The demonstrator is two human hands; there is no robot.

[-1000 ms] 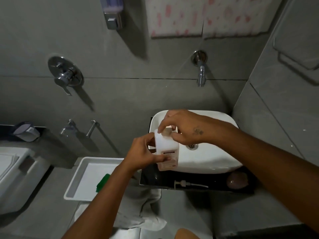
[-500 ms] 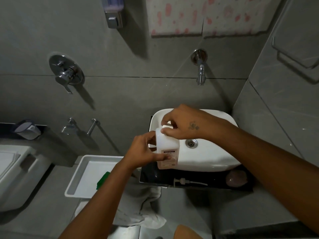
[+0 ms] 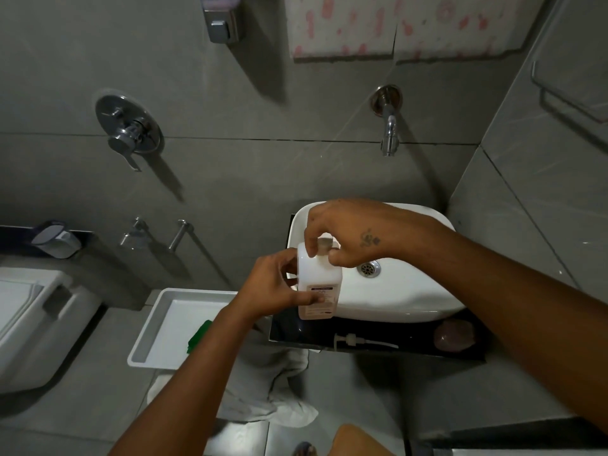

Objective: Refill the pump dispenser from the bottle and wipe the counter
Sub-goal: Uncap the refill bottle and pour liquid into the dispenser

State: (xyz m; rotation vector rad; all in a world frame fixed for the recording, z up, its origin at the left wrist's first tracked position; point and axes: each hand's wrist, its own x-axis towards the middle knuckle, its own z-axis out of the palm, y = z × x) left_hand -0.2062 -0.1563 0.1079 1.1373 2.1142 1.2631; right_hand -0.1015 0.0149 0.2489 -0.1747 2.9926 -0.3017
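Change: right hand (image 3: 348,235) has settled lower onto the neck of the bottle (image 3: 318,281) since a second ago.
Right hand: fingers curled round the bottle's cap.
Left hand (image 3: 276,286): grips the bottle's labelled body.
Bottle: upright, at the sink's (image 3: 411,291) front-left edge.
Pump head (image 3: 358,341): lying on the black counter (image 3: 378,352).
Tray (image 3: 158,327): white, left of the counter.
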